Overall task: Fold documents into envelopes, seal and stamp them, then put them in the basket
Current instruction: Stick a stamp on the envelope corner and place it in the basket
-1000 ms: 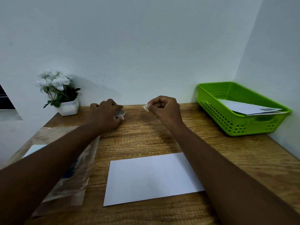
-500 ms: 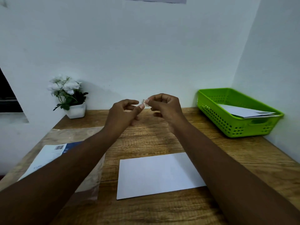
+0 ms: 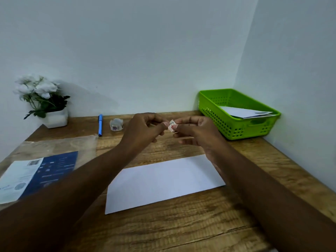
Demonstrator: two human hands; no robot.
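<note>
The stamp (image 3: 171,125), a small pale square with a toothed edge, is held up in the air above the middle of the desk (image 3: 209,224), pinched between the fingertips of the left hand (image 3: 143,128) and the right hand (image 3: 197,130), which meet on it from either side. Below the hands and nearer the front edge, the white envelope (image 3: 163,180) lies flat and blank side up, touched by neither hand. The step in hand looks like peeling the stamp from its backing, and doing it well calls for a light grip at one corner, so the sticky face does not fold onto itself or cling to a fingertip. It then needs carrying down to an upper corner of the envelope, laid square to the edges and pressed flat from the middle outward. The green basket (image 3: 214,113) sits at the back right corner with envelopes already in it. Along the back edge stand a blue pen (image 3: 100,125), a small clear roll (image 3: 116,124) that may be the stamp supply and a potted white flower (image 3: 43,100); a plastic-wrapped packet (image 3: 39,172) lies at the left edge.
</note>
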